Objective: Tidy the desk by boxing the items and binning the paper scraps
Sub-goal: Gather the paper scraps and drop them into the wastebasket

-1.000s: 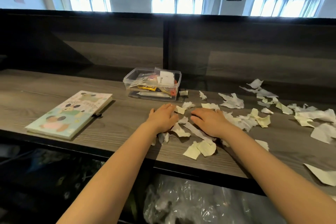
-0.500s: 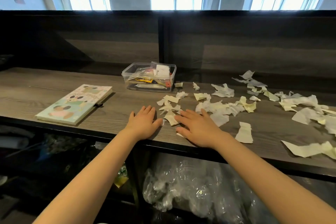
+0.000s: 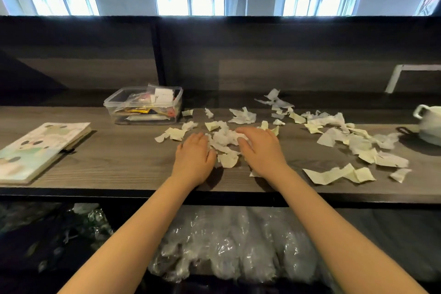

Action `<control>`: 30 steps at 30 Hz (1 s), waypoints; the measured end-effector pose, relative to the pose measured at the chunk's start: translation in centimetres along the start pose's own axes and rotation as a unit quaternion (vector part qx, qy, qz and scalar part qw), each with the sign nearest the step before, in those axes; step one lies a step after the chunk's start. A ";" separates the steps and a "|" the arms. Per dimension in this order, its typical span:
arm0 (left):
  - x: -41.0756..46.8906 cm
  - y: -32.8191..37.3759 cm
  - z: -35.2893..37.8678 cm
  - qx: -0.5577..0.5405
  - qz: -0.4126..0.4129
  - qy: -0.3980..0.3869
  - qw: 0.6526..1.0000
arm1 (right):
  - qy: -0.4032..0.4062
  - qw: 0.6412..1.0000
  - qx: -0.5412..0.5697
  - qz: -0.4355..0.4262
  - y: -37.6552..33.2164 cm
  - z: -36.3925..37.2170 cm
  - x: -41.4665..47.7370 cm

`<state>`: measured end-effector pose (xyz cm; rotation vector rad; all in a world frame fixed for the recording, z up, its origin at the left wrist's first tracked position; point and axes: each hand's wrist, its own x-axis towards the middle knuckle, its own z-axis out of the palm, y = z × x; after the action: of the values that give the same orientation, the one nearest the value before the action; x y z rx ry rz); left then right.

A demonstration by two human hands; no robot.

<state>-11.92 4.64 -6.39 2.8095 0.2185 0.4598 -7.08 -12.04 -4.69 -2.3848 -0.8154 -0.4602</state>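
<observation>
Torn white and pale yellow paper scraps (image 3: 224, 142) lie bunched between my hands on the wooden desk (image 3: 124, 157). My left hand (image 3: 194, 156) rests palm down at the pile's left side, and my right hand (image 3: 259, 148) lies on its right side with fingers spread over the scraps. More paper scraps (image 3: 355, 141) are scattered to the right. A clear plastic box (image 3: 143, 105) filled with small items stands at the back left. Below the desk's front edge hangs a bin lined with a clear plastic bag (image 3: 238, 243).
A pastel picture book (image 3: 38, 148) lies on the desk at the left. A white cup (image 3: 429, 124) stands at the right edge. A dark panel wall (image 3: 262, 55) rises behind the desk. Dark clutter (image 3: 52, 234) sits under the desk at the left.
Both hands have moved away from the desk's front edge and closed in on the scraps, which now lie heaped between them. The camera has swung right, bringing the cup into view.
</observation>
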 end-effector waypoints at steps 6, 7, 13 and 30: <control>-1.2 6.7 1.6 -0.020 0.092 -0.033 0.995 | 0.057 0.993 -0.032 0.103 5.3 -4.8 -3.0; -1.3 7.6 2.1 -0.019 0.102 -0.041 0.994 | 0.061 0.990 -0.041 0.122 6.3 -5.6 -3.6; -0.8 10.9 3.7 0.027 0.123 -0.083 0.989 | 0.021 0.948 -0.178 0.263 12.4 -9.9 -6.3; -1.1 11.0 3.4 -0.052 0.095 -0.049 0.993 | -0.168 0.926 -0.169 0.292 9.9 -4.7 -3.4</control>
<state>-10.66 -6.90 -6.49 2.7530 -0.0932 0.3620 -3.89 -22.87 -6.65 -2.9118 -0.1196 0.0671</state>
